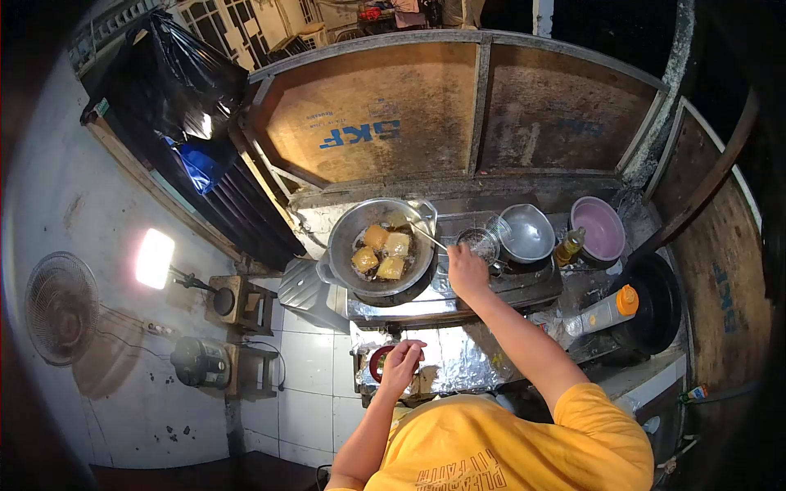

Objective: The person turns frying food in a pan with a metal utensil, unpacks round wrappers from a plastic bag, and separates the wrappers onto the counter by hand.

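My right hand (467, 272) is closed around the handle of a long metal spatula (431, 237). The spatula reaches over the right rim of a large metal wok (334, 260), its head low inside the far right part and hard to make out. Several golden square pieces of food (396, 244) lie in bubbling oil in the wok. My left hand (402, 365) hovers in front of me with curled fingers, beside and partly over a small red dish (377, 363). Whether those fingers hold anything is hidden.
Right of the wok stand a wire strainer (481, 244), a metal bowl (526, 234), an oil bottle (569, 248) and a pink basin (598, 228). An orange-capped container (604, 311) lies further right. Wooden panels (385, 114) close off the back. A lit lamp (155, 259) stands left.
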Tool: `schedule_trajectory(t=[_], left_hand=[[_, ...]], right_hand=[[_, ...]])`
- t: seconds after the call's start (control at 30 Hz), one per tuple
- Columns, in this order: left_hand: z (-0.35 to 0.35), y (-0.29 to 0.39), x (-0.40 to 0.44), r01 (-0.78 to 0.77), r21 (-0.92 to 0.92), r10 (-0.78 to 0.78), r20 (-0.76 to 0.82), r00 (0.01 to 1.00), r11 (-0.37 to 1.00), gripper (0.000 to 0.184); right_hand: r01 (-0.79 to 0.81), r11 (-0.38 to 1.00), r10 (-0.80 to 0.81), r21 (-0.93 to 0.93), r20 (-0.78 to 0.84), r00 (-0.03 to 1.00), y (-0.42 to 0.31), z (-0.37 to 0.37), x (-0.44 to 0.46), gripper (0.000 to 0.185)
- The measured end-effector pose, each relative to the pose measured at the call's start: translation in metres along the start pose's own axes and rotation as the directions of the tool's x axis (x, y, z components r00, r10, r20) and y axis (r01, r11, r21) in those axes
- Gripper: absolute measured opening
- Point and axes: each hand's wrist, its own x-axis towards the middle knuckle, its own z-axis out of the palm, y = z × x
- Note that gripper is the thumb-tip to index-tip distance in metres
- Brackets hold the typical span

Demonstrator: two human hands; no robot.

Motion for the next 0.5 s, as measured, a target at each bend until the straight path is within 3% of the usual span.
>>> schedule_trajectory(t=[0.2, 0.5], left_hand=[[-0.004, 0.002, -0.003, 0.027, -0.038, -0.027, -0.007, 1.000, 0.999, 0.026], [-0.010, 0.012, -0.007, 0.048, -0.036, -0.050, -0.046, 0.998, 0.998, 0.025]], right_hand=[[-0.003, 0.997, 0.016, -0.081, 0.162, 0.987, -0.010, 0.004, 0.033, 0.015], [0.095, 0.995, -0.094, -0.022, 0.013, 0.995, -0.006, 0.000, 0.026, 0.013]])
